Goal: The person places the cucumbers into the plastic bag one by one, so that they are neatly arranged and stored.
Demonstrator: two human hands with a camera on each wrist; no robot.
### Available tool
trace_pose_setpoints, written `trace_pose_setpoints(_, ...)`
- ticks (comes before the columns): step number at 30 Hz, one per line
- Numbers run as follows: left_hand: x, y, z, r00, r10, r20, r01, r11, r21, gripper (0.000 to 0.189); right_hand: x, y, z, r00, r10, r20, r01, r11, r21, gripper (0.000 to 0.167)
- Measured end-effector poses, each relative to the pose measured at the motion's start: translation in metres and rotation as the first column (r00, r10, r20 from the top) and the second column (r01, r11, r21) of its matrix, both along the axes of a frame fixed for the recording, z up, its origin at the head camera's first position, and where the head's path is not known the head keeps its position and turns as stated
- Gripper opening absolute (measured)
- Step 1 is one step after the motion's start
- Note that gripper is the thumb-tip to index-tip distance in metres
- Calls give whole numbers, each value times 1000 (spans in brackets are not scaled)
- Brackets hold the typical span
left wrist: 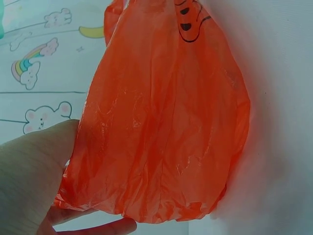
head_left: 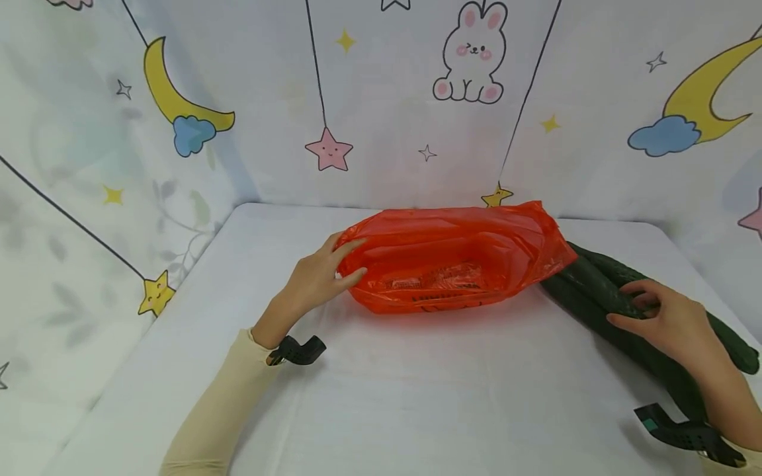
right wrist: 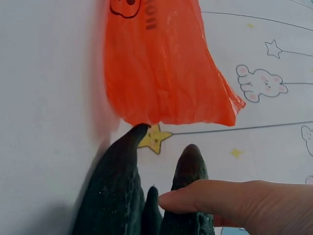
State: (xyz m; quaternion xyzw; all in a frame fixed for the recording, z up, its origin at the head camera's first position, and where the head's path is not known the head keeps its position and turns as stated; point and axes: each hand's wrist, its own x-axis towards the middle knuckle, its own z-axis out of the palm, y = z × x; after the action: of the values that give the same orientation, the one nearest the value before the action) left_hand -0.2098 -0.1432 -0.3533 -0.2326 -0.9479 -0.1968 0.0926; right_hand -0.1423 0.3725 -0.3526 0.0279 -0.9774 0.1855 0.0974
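Note:
An orange-red plastic bag lies lengthwise on the white table, with dark printing on its near side. A shiny crinkled patch shows on its front; whether something is inside, I cannot tell. My left hand holds the bag's left end, thumb and index finger spread on the near side. In the left wrist view the bag hides part of that hand. Several dark green cucumbers lie side by side at the right, tips close to the bag's right end. My right hand grips one cucumber from above.
The white tabletop stretches in front of the bag. Behind it hangs a pale cloth printed with moons, stars and a rabbit. Each wrist carries a black strap mount, the left one and the right one.

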Motion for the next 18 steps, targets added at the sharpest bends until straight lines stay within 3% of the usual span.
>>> trace_pose_setpoints(6,1,-1,1,1000,-1,-4,1,1000,-5,58,0,3,6,998,-56,17,56,998,1,55)
trace_pose_setpoints(15,0,-1,1,1000,0,-4,0,1000,-13,57,-2,1,14,990,-122,-73,121,992,-25,53)
trace_pose_setpoints(18,-1,0,1,1000,-1,2,2,1000,-14,57,-1,-4,16,988,-138,-62,136,990,-40,54)
